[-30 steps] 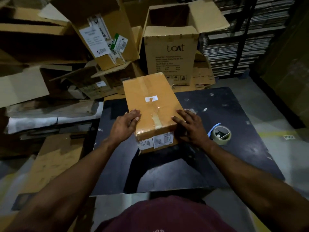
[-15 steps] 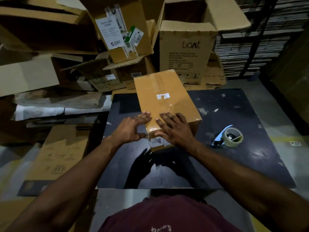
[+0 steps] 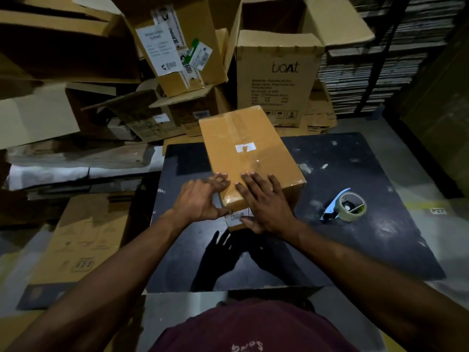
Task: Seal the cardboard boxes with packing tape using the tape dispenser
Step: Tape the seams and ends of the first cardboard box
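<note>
The right hand (image 3: 266, 201) is laid flat, fingers spread and straight, on the near end of the cardboard box (image 3: 251, 158), the palm pressed over the tape strip (image 3: 238, 138) where it folds down toward the near face. The left hand (image 3: 200, 199) is set against the box's near left corner, fingers splayed onto the top edge and the thumb tucked under by the small barcode label (image 3: 236, 216); nothing is gripped by either hand. From the hands outward, the box's long axis is seen running away from the person, tilted slightly to the left, across the dark table (image 3: 355, 240). The seam appears already taped, so smoothing is judged to be the step in hand. The tape dispenser (image 3: 347, 205) is left lying on the table well to the right of the box, nearer the right hand, which would be the natural one to fetch it for the next box.
</note>
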Demonstrator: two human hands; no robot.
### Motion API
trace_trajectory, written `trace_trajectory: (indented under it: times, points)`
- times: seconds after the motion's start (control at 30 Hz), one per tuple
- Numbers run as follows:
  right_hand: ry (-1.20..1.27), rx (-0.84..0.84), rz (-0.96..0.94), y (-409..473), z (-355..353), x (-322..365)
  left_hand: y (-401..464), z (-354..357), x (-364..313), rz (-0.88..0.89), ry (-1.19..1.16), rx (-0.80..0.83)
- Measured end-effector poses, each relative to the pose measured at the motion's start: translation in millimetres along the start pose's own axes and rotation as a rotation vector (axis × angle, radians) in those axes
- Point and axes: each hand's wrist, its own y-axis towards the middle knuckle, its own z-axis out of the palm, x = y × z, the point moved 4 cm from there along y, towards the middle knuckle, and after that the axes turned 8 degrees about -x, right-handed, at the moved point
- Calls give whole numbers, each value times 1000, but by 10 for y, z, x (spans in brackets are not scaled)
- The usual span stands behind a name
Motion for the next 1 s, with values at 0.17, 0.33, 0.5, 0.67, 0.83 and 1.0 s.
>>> trace_trajectory:
  times: [0.17, 0.33, 0.5, 0.67, 0.83, 1.0]
  points:
    - [26, -49, 92, 12, 29, 72, 79, -86, -74, -15, 76, 17]
    - [65, -210, 187, 58, 90, 130, 136, -66, -81, -94, 84, 55]
    - [72, -218, 209, 77, 124, 131, 89, 23, -38, -167, 32, 57]
    - [77, -220, 185, 62, 119, 122, 68, 2, -65, -150, 60, 42]
    - [115, -234, 180, 31, 76, 104, 99, -5, -31, -53, 67, 64]
    - [110, -238, 250, 75, 62, 133, 223, -171, 76, -5, -83, 49]
